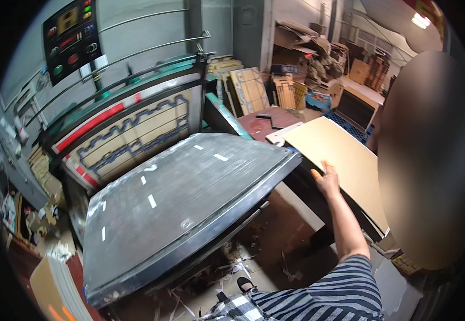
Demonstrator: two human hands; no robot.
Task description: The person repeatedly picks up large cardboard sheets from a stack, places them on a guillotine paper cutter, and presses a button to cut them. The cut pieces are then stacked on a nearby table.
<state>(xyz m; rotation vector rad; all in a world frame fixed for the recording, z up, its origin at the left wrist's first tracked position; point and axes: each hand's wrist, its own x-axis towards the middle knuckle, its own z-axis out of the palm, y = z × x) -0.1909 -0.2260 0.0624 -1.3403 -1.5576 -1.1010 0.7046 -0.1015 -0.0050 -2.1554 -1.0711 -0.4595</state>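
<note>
My right hand (327, 181) reaches to the near left edge of a tan cardboard sheet (345, 155). Its thumb and forefinger, with orange coverings on their tips, are spread apart at the edge; the other fingers are partly hidden. The sheet lies on top at the right, with white edges beneath it. Of my left hand there is no clear sight: blurred orange streaks (61, 313) at the lower left rim may be its fingertips. They lie over a stack of tan boards (50, 283). Between the two stacks a large grey metal platen (184, 187) tilts toward me, carrying short white strips.
Behind the platen stands a frame with a cutting die (136, 139) of dark lines on tan board. A control panel (72, 40) hangs at upper left. Paper scraps (238, 262) litter the floor. Wooden dies (251, 88) lean at the back. A blurred shape (430, 160) hides the right side.
</note>
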